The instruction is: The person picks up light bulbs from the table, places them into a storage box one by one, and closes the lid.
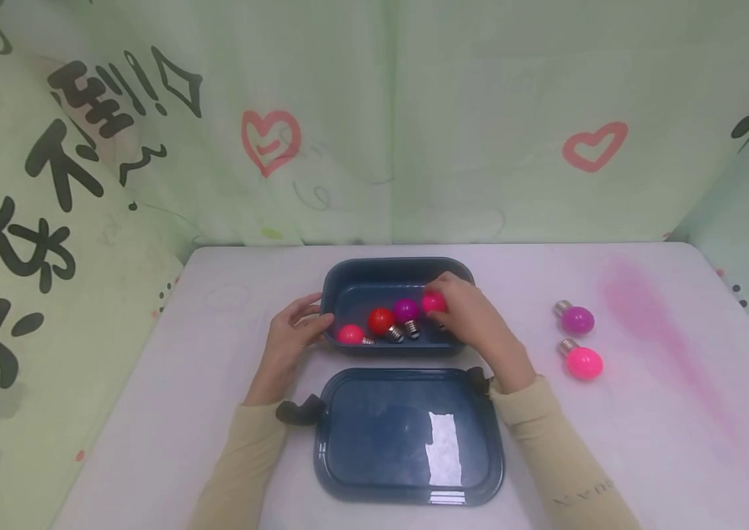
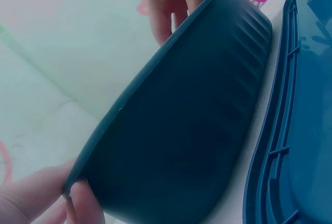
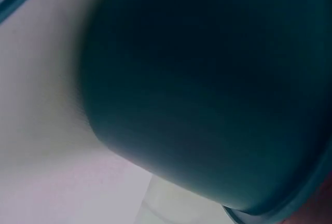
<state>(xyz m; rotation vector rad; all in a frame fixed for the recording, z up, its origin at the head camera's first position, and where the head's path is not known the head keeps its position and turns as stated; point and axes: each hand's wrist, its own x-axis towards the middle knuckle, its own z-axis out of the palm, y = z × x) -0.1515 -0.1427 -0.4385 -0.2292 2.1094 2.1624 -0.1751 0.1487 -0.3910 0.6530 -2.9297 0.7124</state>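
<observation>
A dark blue plastic box (image 1: 374,272) stands on the table with several small light bulbs in it. My left hand (image 1: 290,342) grips its left rim; in the left wrist view the thumb and fingers (image 2: 85,203) pinch the rim's corner. My right hand (image 1: 470,313) reaches over the right side into the box and holds a pink bulb (image 1: 433,302) by its round end. Left of that bulb lie a purple bulb (image 1: 405,310), a red bulb (image 1: 381,322) and another pink bulb (image 1: 351,334). In the right wrist view the box wall (image 3: 197,94) hides most of the right hand.
The box's blue lid (image 1: 381,434) lies flat in front of it, between the forearms. On the right side of the table are a purple bulb (image 1: 577,319) and a bright pink bulb (image 1: 584,363). A pale green curtain (image 1: 427,147) hangs behind the table.
</observation>
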